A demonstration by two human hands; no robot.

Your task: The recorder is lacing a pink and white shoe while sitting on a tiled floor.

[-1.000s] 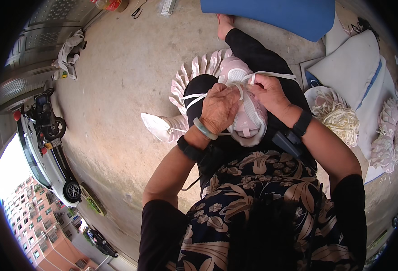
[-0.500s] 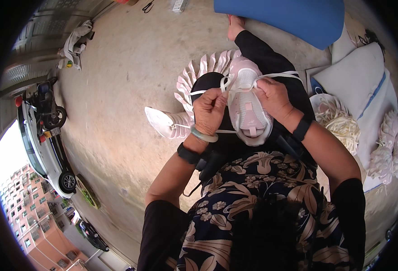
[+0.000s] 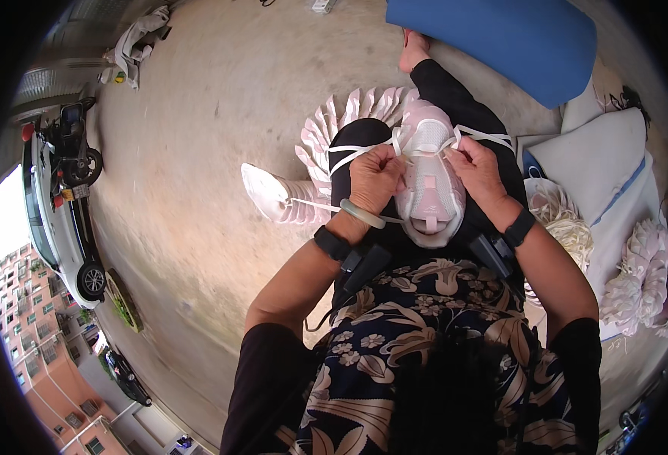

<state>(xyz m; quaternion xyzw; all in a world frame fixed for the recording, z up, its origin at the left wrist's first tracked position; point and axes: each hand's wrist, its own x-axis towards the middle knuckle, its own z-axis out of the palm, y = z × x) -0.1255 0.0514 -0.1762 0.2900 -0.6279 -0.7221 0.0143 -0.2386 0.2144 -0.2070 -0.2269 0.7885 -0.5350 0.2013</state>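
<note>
Bare concrete floor (image 3: 220,136) spreads around a seated person, with a big blue rounded cushion (image 3: 501,38) at the top and white pillow-like sacks (image 3: 599,163) to the right. Beside the left knee, a fan of pale pink shoe soles (image 3: 326,140) lies on the floor. On the lap rests a pale pink mesh sneaker (image 3: 429,178), toe pointing away. Left hand (image 3: 375,178) and right hand (image 3: 478,171) flank it, each grip pinching a white flat lace (image 3: 349,152) pulled sideways.
</note>
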